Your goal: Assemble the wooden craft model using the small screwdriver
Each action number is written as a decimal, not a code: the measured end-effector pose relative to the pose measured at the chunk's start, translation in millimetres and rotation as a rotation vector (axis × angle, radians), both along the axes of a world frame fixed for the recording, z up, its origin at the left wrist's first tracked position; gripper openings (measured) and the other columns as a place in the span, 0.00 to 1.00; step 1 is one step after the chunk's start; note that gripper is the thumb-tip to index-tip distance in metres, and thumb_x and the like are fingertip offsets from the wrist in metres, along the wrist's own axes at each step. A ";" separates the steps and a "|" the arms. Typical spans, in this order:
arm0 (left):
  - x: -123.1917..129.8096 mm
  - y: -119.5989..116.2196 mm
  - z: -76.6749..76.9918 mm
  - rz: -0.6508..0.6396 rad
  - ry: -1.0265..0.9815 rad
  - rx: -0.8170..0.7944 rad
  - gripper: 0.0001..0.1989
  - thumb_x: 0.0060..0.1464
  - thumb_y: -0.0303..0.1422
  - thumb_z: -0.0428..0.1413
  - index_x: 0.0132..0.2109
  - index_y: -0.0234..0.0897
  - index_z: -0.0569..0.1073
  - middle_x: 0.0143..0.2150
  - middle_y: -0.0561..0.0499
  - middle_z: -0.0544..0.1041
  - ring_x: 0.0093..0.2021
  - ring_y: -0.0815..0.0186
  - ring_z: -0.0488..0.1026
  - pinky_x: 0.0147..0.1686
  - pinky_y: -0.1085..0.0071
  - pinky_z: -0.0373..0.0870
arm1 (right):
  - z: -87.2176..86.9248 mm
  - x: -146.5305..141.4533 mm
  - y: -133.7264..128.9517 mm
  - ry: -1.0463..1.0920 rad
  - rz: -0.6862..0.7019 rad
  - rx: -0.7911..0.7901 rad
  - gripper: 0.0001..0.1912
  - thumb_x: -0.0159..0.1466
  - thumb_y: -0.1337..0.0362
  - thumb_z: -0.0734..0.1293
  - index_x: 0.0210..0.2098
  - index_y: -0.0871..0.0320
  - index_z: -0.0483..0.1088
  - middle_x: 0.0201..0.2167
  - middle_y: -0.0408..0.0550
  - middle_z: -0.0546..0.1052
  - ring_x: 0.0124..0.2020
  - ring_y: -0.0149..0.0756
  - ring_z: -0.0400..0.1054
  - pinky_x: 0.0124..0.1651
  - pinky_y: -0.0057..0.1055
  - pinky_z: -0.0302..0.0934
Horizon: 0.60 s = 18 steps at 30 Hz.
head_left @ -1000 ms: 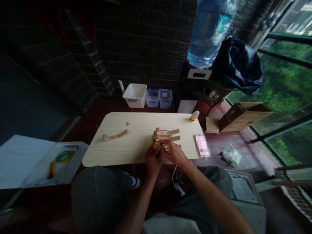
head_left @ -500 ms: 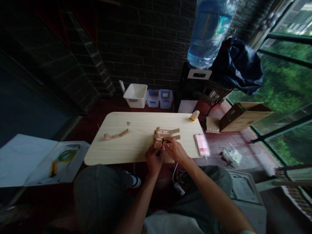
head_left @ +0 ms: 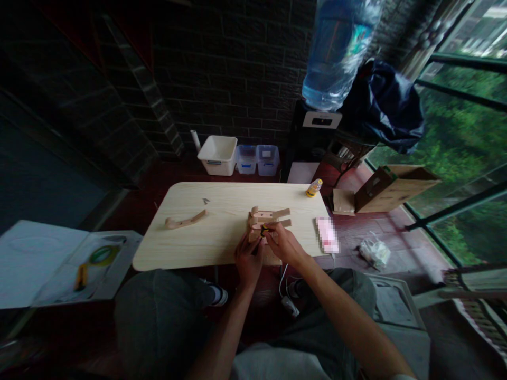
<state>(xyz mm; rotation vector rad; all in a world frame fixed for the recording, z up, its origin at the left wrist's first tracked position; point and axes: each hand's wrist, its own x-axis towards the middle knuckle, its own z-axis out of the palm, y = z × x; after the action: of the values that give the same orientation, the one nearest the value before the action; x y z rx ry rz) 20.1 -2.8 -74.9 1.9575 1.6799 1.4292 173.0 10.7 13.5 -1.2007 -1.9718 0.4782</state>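
Note:
A wooden assembly (head_left: 264,214) with pale, arm-like pieces lies near the front edge of the light wood table (head_left: 222,206). My right hand (head_left: 283,243) is closed on a small yellow and black tool (head_left: 264,229) over the assembly's near part. Beside it, my left hand (head_left: 249,256) has its fingers closed at the near left side of the assembly; what they grip is too small to make out. A separate curved wooden piece (head_left: 186,220) rests at the table's left, with small dark bits (head_left: 205,201) behind it.
At the table's back right corner stands a small yellow-based bottle (head_left: 314,188). A blurred pink item (head_left: 327,235) lies on the right edge. An open case (head_left: 91,269) is at the left. Plastic bins (head_left: 218,155) and a water dispenser (head_left: 317,137) stand behind.
The whole view has shifted slightly, so things appear a little further left. Both hands stay at the wooden assembly with almost the same hold.

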 end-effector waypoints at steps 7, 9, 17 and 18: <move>1.2 -0.3 3.6 0.001 -0.006 -0.023 0.10 0.63 0.37 0.55 0.47 0.46 0.80 0.56 0.46 0.79 0.62 0.54 0.71 0.60 0.49 0.70 | 3.1 -3.3 4.6 0.002 0.026 0.062 0.10 0.71 0.60 0.64 0.51 0.52 0.67 0.48 0.52 0.79 0.48 0.41 0.77 0.48 0.38 0.72; 1.2 -0.1 3.1 0.000 -0.010 -0.025 0.11 0.63 0.36 0.56 0.48 0.45 0.80 0.57 0.45 0.79 0.62 0.54 0.72 0.60 0.49 0.70 | 3.9 -4.8 4.8 0.008 0.036 0.078 0.10 0.71 0.61 0.65 0.52 0.52 0.67 0.48 0.52 0.79 0.48 0.41 0.77 0.49 0.38 0.72; 1.7 1.4 -1.1 0.007 -0.014 -0.007 0.10 0.62 0.35 0.56 0.48 0.44 0.80 0.56 0.44 0.79 0.60 0.53 0.73 0.59 0.49 0.71 | 6.4 -7.5 1.4 -0.019 0.034 0.037 0.14 0.70 0.65 0.64 0.55 0.53 0.65 0.49 0.52 0.79 0.48 0.41 0.77 0.48 0.38 0.72; 1.8 1.4 -0.8 0.008 -0.015 -0.009 0.10 0.62 0.35 0.56 0.48 0.44 0.80 0.56 0.44 0.79 0.60 0.53 0.73 0.59 0.49 0.71 | 6.6 -7.4 1.9 -0.007 0.036 0.042 0.13 0.71 0.64 0.64 0.54 0.53 0.65 0.49 0.52 0.78 0.48 0.40 0.76 0.48 0.37 0.72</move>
<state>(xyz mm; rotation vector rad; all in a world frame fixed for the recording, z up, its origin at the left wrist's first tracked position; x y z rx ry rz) 21.9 -1.4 -75.8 1.9325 1.6863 1.4335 165.7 12.6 20.1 -1.1441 -2.0021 0.4495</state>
